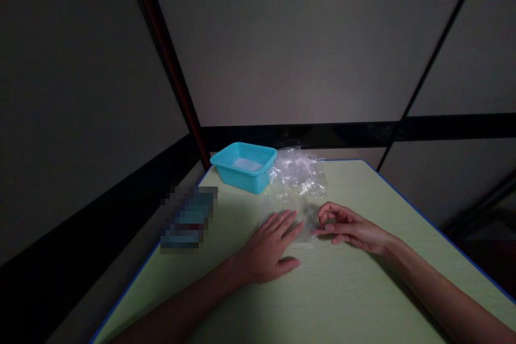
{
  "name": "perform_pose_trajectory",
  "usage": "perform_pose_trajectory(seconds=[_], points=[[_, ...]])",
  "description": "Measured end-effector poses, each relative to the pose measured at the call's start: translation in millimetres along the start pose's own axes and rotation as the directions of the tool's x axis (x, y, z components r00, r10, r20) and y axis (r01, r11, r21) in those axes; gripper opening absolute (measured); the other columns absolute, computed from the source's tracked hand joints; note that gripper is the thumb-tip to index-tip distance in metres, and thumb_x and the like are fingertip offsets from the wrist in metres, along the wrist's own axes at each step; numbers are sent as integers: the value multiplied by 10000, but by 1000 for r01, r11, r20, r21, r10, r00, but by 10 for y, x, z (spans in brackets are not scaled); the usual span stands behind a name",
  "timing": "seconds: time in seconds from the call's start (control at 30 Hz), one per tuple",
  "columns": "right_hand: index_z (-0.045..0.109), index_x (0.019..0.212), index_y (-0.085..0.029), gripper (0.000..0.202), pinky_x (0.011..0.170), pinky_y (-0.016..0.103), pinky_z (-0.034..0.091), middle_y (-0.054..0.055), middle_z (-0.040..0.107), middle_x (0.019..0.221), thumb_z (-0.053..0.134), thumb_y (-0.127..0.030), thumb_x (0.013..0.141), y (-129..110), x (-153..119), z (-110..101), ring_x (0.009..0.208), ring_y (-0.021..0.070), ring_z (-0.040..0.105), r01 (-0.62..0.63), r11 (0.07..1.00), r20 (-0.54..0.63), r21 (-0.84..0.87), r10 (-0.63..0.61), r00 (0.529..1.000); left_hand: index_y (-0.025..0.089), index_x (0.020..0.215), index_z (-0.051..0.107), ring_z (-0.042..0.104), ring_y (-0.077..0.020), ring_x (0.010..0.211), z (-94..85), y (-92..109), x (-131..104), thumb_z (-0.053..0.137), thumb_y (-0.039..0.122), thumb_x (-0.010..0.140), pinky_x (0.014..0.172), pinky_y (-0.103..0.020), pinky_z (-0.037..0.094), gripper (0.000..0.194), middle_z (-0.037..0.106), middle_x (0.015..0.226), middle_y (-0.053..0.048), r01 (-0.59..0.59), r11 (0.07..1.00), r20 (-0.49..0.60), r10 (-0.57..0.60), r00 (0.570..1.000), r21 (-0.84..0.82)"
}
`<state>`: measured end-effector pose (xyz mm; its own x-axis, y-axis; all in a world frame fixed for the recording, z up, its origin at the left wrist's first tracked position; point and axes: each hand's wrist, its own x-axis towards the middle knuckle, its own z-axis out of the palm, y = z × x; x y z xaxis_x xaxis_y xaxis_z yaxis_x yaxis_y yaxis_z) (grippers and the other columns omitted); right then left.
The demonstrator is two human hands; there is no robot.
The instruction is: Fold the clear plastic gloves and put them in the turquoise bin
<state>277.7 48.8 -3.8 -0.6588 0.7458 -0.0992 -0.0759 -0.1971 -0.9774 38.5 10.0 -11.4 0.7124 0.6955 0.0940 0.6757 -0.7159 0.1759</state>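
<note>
A clear plastic bag point(308, 217) lies flat on the pale green table point(322, 295). My left hand point(272, 247) rests palm down on the bag's left part, fingers spread. At the bag's right edge is my right hand point(349, 228), its thumb and fingers curled and brought close together around the edge; what lies between the fingertips is too small to make out. Just behind, a crumpled heap of clear plastic bags point(298, 172) sits against the right side of a turquoise basin point(244, 177).
Inside the basin lies something whitish. A blurred-out flat item point(189, 217) is at the table's left edge. The table has a blue rim, and a wall point(290, 54) with dark strips stands behind it.
</note>
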Motion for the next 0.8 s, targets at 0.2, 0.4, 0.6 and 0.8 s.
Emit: perform_pose_trajectory(seconds=[0.2, 0.4, 0.6, 0.8], points=[[432, 763, -188, 345, 324, 127, 363, -89, 416, 616, 713, -280, 585, 165, 191, 105, 482, 63, 514, 75, 963, -313, -261, -158, 937, 200, 1341, 202, 98, -215, 1305, -12, 7, 5, 500, 403, 784, 1056, -396, 102, 663, 154, 1426, -85, -53, 999, 10, 53, 999, 11], [415, 718, -195, 393, 292, 141, 307, -104, 377, 571, 733, -197, 488, 298, 308, 161, 384, 26, 375, 98, 941, -392, -325, -228, 891, 172, 1351, 167, 101, -218, 1304, 19, -10, 3, 496, 408, 786, 1059, -395, 106, 695, 147, 1425, -94, -63, 998, 5, 63, 998, -3], [419, 719, -202, 357, 324, 151, 309, -94, 391, 581, 698, -174, 500, 290, 291, 148, 401, 30, 358, 137, 932, -334, -335, -254, 908, 204, 1350, 183, 109, -233, 1302, 2, -8, 4, 482, 417, 797, 1057, -403, 122, 664, 157, 1425, -74, -83, 996, 10, 83, 996, -37], [410, 729, -210, 207, 478, 223, 427, -67, 407, 611, 589, -187, 629, 209, 238, 105, 510, 86, 479, 180, 911, -342, -371, -315, 885, 242, 1344, 211, 109, -250, 1300, 3, -21, 4, 487, 419, 801, 1053, -407, 135, 635, 134, 1431, -56, -108, 993, 30, 110, 994, -43]])
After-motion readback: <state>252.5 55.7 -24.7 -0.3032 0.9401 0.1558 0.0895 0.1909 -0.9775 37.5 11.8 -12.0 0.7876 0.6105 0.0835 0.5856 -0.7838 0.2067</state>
